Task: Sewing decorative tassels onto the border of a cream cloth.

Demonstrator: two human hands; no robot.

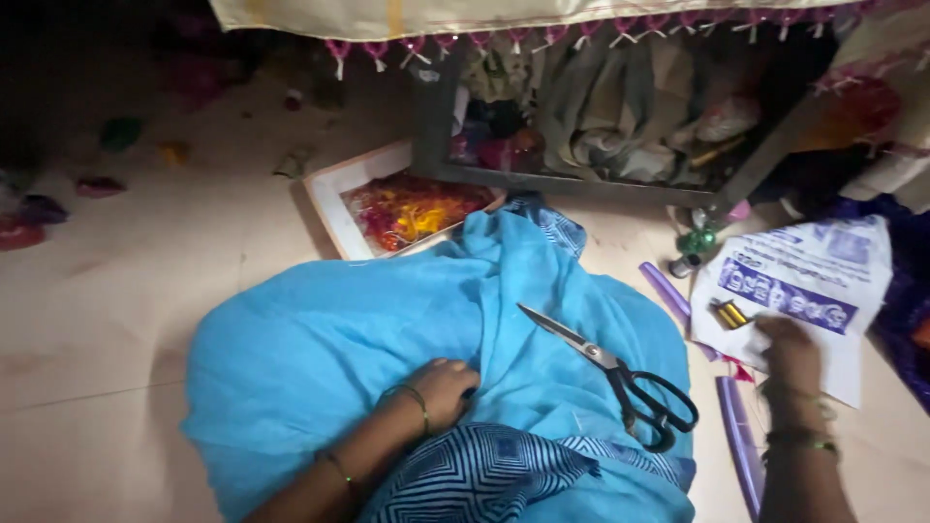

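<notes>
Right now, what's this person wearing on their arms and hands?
Both forearms are bare, with no sleeves in view. The left hand has a thin dark bangle at the wrist and another farther up the forearm. The right hand has several thin bangles stacked at the wrist, one showing green. Any rings are too small to tell.

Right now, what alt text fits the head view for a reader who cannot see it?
A person's left hand presses on bunched blue cloth on the floor, while the right hand touches a white printed bag. Black-handled scissors lie open on the cloth.
</notes>
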